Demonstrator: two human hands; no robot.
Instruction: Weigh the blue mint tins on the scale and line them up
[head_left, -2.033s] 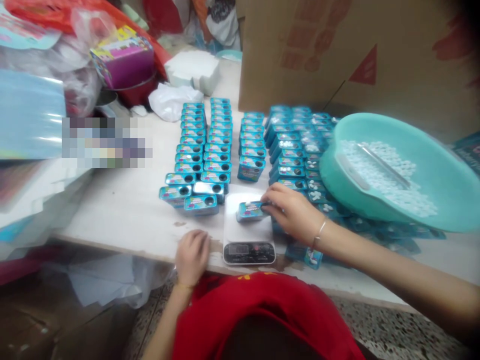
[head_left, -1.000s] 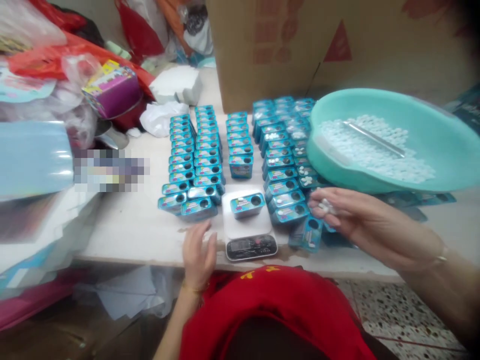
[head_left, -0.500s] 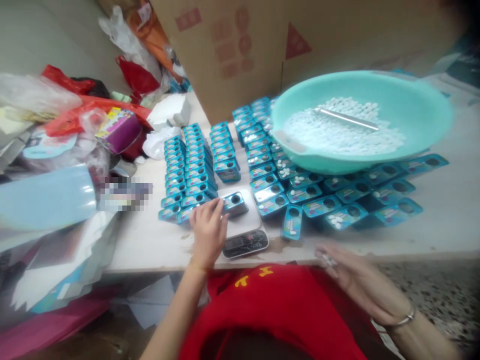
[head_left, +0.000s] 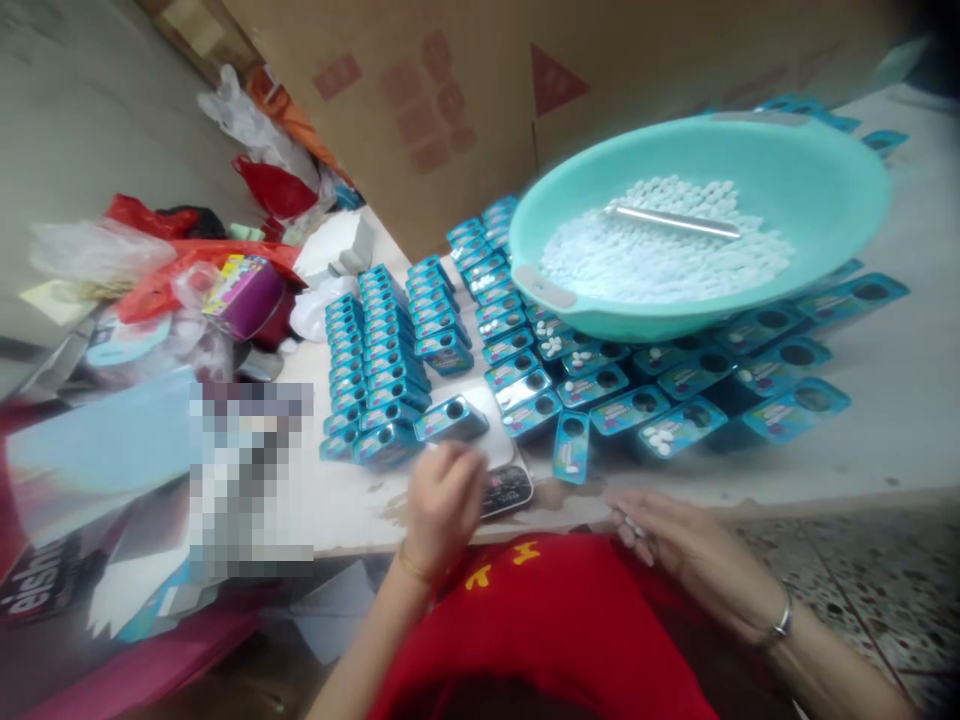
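Observation:
A blue tin (head_left: 452,420) with a round dark hole lies on a small scale (head_left: 510,488). My left hand (head_left: 448,495) is just in front of that tin, its fingers curled together; anything between the fingertips is hidden. Over the table's front edge, my right hand (head_left: 667,545) has its fingers cupped round some white tablets (head_left: 634,527). Rows of blue tins (head_left: 386,390) stand left of the scale. More tins (head_left: 682,425), several with white tablets on top, spread to the right. A turquoise basin (head_left: 832,215) holds a heap of tablets and a metal strip (head_left: 675,222).
A large cardboard box (head_left: 465,110) rises behind the tins. Plastic bags (head_left: 150,270), a purple package (head_left: 251,300) and papers (head_left: 97,430) crowd the left side. One tin (head_left: 571,447) stands near the table's front edge, right of the scale.
My left hand has come away from the tin on the scale, toward the front edge, and its fingers have curled in. My right hand still cups tablets. The camera view has shifted and tilted a little.

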